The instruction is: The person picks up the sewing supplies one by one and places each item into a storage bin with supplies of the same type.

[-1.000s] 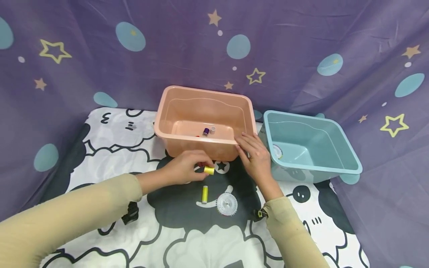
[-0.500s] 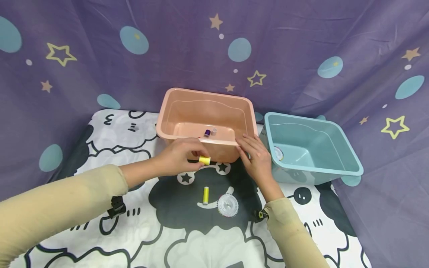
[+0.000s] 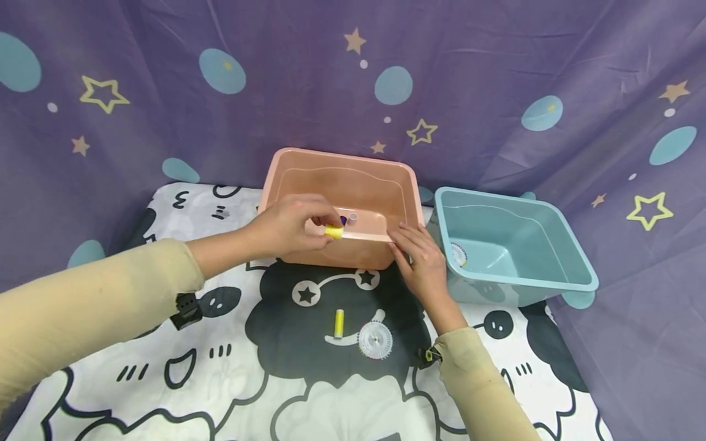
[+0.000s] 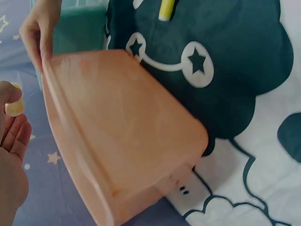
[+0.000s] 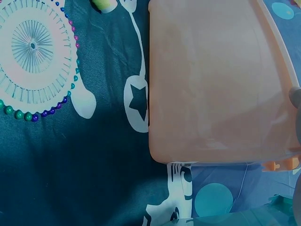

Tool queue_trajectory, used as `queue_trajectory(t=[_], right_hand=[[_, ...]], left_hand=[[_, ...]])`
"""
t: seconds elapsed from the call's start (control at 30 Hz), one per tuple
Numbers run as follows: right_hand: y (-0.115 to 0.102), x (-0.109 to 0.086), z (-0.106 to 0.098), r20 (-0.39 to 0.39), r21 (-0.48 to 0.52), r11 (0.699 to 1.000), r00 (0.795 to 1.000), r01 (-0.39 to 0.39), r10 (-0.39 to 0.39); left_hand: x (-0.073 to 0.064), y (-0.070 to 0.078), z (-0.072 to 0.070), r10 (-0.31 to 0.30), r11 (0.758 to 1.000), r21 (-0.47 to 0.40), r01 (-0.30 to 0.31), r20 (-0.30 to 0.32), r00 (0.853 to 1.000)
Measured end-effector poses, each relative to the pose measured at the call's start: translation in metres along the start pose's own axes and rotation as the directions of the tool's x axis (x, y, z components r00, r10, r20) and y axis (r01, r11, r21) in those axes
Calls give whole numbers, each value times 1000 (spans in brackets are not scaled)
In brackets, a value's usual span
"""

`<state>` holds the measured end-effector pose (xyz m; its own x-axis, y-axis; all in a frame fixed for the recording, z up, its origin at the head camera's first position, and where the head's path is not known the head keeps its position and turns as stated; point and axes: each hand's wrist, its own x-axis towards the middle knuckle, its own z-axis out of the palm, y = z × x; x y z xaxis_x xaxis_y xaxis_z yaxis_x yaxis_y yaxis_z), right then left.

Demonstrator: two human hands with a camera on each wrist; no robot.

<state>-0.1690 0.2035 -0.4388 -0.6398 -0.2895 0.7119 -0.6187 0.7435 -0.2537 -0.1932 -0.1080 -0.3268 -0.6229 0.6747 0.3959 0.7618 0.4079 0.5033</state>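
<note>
- Purple star-print curtain (image 3: 309,86) backs a cartoon-print cloth (image 3: 231,383) in the head view. Above the near rim of a peach bin (image 3: 336,254), the left hand (image 3: 292,226) pinches a yellow thread spool (image 3: 334,233), which juts beyond the fingertips. Right hand (image 3: 421,260) grips the rim near its right corner. Purple spool (image 3: 343,220) and white spool (image 3: 352,218) lie inside; a teal bin (image 3: 496,282) stands to the right.
- Left wrist view: the pinched spool sits below the thumb and above the other fingers; the right hand's thumb lies outside the rim, its fingers over it.
- Right wrist view: a pin wheel (image 5: 32,45) rests on the cloth, apart from the peach bin; fingers touch the rim, mostly cut off.
</note>
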Motion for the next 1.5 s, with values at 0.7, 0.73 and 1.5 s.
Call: queue_trajectory(t=[0.7,0.73,1.5], right_hand=[[1,-2,3,-9,9,1000,1000,-2,2],[1,-2,3,-9,10,1000,1000,-3,3],[3,-1,1,-10,3,1000,1000,-3,3]], left_hand=[[53,-33,-23,-33,982,183,37,-23,999],[55,-35,-24,-46,982,184,49,-21,999],[78,-80,-16,-183,973,152,174,53,982]])
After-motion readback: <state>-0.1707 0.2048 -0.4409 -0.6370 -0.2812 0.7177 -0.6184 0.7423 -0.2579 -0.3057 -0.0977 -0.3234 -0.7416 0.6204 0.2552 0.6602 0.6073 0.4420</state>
